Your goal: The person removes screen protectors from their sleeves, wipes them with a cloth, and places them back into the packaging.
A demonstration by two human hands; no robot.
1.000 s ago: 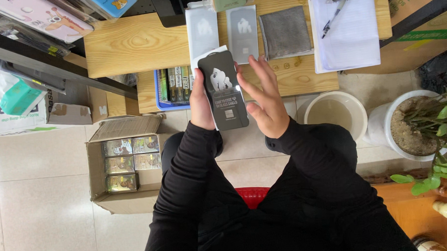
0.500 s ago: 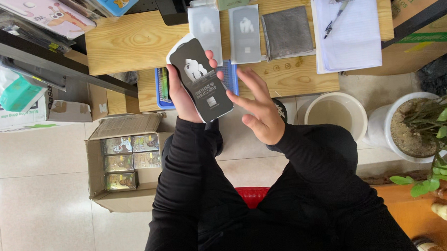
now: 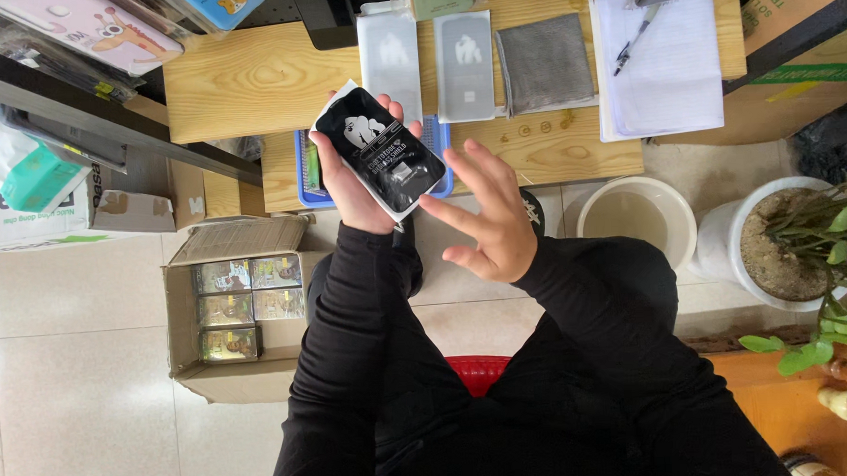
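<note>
Black flat packet (image 3: 380,151) grasped in left hand (image 3: 351,189), tilted above wooden desk (image 3: 249,80); right hand (image 3: 487,217) released, fingers spread, fingertip at packet's lower edge.

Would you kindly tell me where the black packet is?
Head view, centre-left: the black packet is in the left hand, above the blue tray.

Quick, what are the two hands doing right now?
Left hand: closed around a black packet.
Right hand: open, fingers spread, holding nothing, fingertips near the packet's lower edge.
</note>
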